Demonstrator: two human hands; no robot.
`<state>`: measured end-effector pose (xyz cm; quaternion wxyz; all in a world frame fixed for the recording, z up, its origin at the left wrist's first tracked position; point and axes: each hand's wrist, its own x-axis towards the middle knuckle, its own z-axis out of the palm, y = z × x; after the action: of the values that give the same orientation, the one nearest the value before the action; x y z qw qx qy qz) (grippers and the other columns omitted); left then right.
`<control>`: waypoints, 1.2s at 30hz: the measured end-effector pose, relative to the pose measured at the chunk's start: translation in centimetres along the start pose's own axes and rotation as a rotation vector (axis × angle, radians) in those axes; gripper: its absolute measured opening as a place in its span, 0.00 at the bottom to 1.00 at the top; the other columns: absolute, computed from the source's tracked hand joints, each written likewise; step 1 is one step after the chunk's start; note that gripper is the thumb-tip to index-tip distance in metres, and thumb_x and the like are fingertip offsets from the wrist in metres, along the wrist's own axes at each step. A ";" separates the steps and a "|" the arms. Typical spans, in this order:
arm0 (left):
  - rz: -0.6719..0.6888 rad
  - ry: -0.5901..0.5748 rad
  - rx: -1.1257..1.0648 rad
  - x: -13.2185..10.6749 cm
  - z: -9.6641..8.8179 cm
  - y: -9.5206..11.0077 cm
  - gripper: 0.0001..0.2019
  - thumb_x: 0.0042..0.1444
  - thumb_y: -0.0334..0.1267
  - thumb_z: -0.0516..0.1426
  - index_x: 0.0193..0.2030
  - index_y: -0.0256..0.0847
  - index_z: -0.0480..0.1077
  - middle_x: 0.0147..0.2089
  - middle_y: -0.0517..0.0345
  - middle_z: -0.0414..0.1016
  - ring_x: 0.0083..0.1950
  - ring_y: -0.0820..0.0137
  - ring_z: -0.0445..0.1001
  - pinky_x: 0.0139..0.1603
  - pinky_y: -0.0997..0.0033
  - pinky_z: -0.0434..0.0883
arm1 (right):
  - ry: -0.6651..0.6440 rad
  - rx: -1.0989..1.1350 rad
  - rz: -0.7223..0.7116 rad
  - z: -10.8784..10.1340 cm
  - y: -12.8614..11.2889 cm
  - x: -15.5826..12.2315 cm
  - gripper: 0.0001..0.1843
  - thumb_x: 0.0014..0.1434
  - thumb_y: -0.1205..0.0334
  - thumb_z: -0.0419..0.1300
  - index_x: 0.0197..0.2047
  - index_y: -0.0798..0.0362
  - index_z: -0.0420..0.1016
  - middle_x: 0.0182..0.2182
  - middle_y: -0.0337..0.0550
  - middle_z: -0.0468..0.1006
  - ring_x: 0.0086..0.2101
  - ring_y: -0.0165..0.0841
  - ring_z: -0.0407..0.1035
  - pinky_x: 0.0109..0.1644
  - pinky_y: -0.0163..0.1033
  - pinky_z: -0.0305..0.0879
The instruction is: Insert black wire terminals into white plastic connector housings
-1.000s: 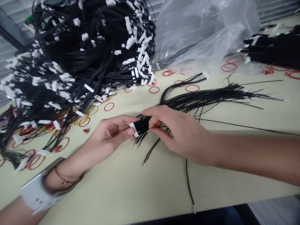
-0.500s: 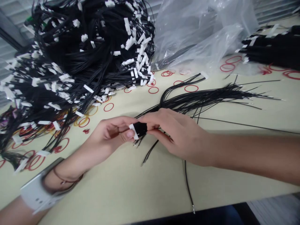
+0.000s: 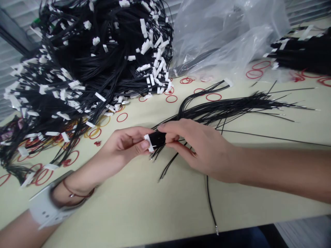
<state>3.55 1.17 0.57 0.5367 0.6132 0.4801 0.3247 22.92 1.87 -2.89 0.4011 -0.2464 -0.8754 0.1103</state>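
Note:
Between thumb and fingers, my left hand (image 3: 126, 146) pinches a white connector housing (image 3: 149, 143) with a row of black wires (image 3: 157, 139) coming out of its right side. Right beside the housing, my right hand (image 3: 199, 148) is closed on those wires, thumb below and index finger above. Its fingers hide part of the wires. Behind and under the hands lies a bundle of loose black wires (image 3: 232, 106) with bare metal terminals at their ends. A finished-looking wire harness (image 3: 187, 100) with a white connector rests on the bundle's far side.
A large heap of black wire harnesses (image 3: 103, 65) with white connectors fills the back left. A clear plastic bag (image 3: 227, 41) lies at the back, with more harnesses (image 3: 305, 51) at the right. Red rubber bands (image 3: 122, 117) are scattered over the pale table (image 3: 129, 213).
The whole view has shifted slightly. My right hand's fingers have slid a little to the right along the wires, away from the connector, which my left hand still holds.

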 end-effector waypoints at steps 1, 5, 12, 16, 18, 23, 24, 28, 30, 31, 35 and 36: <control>0.001 -0.006 0.008 0.0 0.0 0.0 0.04 0.50 0.29 0.58 0.32 0.39 0.75 0.25 0.62 0.72 0.26 0.76 0.69 0.29 0.81 0.70 | 0.003 0.009 -0.006 0.0 0.0 0.0 0.15 0.60 0.67 0.46 0.51 0.51 0.58 0.31 0.37 0.70 0.33 0.27 0.65 0.36 0.34 0.61; -0.008 -0.043 0.044 -0.3 0.3 0.5 0.08 0.51 0.25 0.56 0.32 0.39 0.75 0.26 0.62 0.73 0.27 0.78 0.69 0.30 0.84 0.68 | -0.005 0.031 -0.044 0.1 -0.2 0.2 0.14 0.61 0.68 0.45 0.49 0.50 0.60 0.32 0.36 0.71 0.33 0.27 0.64 0.36 0.32 0.60; -0.035 -0.060 -0.022 -0.5 0.6 0.7 0.10 0.50 0.22 0.56 0.32 0.39 0.75 0.26 0.65 0.74 0.28 0.81 0.68 0.30 0.88 0.67 | -0.019 0.009 -0.092 0.2 0.0 0.1 0.12 0.60 0.67 0.46 0.47 0.52 0.62 0.31 0.39 0.70 0.33 0.28 0.63 0.35 0.34 0.62; -0.070 0.002 -0.075 -0.5 0.7 0.7 0.08 0.47 0.23 0.59 0.34 0.37 0.75 0.25 0.63 0.74 0.27 0.79 0.68 0.28 0.86 0.68 | -0.026 0.007 -0.124 0.0 0.0 0.1 0.08 0.59 0.68 0.48 0.42 0.54 0.64 0.30 0.39 0.71 0.31 0.28 0.62 0.38 0.34 0.62; -0.057 0.016 -0.086 -0.4 0.7 0.7 0.08 0.46 0.24 0.60 0.33 0.38 0.75 0.24 0.64 0.74 0.25 0.80 0.68 0.27 0.86 0.67 | -0.005 0.026 -0.121 -0.1 -0.1 0.3 0.08 0.58 0.69 0.49 0.41 0.54 0.64 0.29 0.39 0.71 0.31 0.27 0.62 0.38 0.34 0.62; 0.080 0.053 -0.007 -0.5 0.4 0.8 0.06 0.48 0.29 0.60 0.34 0.40 0.75 0.23 0.63 0.73 0.24 0.79 0.68 0.25 0.85 0.66 | 0.058 -0.017 -0.061 -0.5 0.3 1.3 0.15 0.54 0.66 0.55 0.46 0.61 0.65 0.38 0.49 0.69 0.39 0.32 0.63 0.43 0.38 0.62; 0.106 0.068 0.020 -0.5 0.4 0.9 0.06 0.49 0.29 0.60 0.35 0.40 0.75 0.23 0.63 0.73 0.24 0.79 0.68 0.25 0.84 0.67 | 0.009 -0.027 -0.027 -0.7 0.4 1.6 0.16 0.54 0.64 0.56 0.46 0.61 0.66 0.38 0.49 0.68 0.38 0.32 0.63 0.41 0.38 0.62; 0.189 0.086 0.110 -0.5 0.2 1.3 0.06 0.50 0.32 0.59 0.37 0.41 0.73 0.27 0.62 0.74 0.29 0.76 0.71 0.30 0.81 0.69 | -0.179 0.087 0.182 -1.9 0.8 2.9 0.06 0.52 0.62 0.59 0.33 0.57 0.72 0.28 0.38 0.66 0.27 0.25 0.60 0.30 0.31 0.57; 0.196 0.062 0.139 -0.4 0.2 1.3 0.09 0.50 0.33 0.60 0.39 0.41 0.71 0.33 0.59 0.75 0.35 0.73 0.73 0.35 0.78 0.71 | -0.209 0.210 0.269 -2.5 1.0 3.5 0.07 0.51 0.60 0.60 0.31 0.56 0.72 0.24 0.35 0.65 0.24 0.22 0.58 0.28 0.30 0.54; 0.193 0.048 0.152 -0.2 0.3 1.3 0.11 0.49 0.34 0.60 0.41 0.40 0.69 0.36 0.57 0.75 0.37 0.71 0.73 0.36 0.77 0.71 | -0.229 0.280 0.299 -2.8 1.1 3.8 0.08 0.51 0.59 0.59 0.31 0.57 0.72 0.23 0.34 0.66 0.24 0.22 0.58 0.27 0.30 0.53; 0.162 0.060 0.246 0.6 1.7 1.5 0.12 0.50 0.40 0.59 0.40 0.38 0.68 0.38 0.54 0.74 0.41 0.67 0.72 0.40 0.72 0.71 | -0.280 0.486 0.355 -4.0 1.5 4.6 0.11 0.53 0.59 0.56 0.36 0.57 0.71 0.27 0.37 0.71 0.27 0.23 0.62 0.29 0.31 0.56; 0.160 0.066 0.282 0.9 2.2 1.6 0.11 0.51 0.41 0.58 0.38 0.37 0.69 0.36 0.54 0.74 0.40 0.67 0.72 0.39 0.71 0.71 | -0.290 0.516 0.358 -4.3 1.7 4.7 0.10 0.53 0.60 0.55 0.36 0.57 0.71 0.29 0.39 0.72 0.28 0.24 0.63 0.31 0.31 0.57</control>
<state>6.29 1.31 1.58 0.4016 0.7079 0.4878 0.3157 24.08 5.72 2.30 0.2958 -0.2682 -0.8096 0.4303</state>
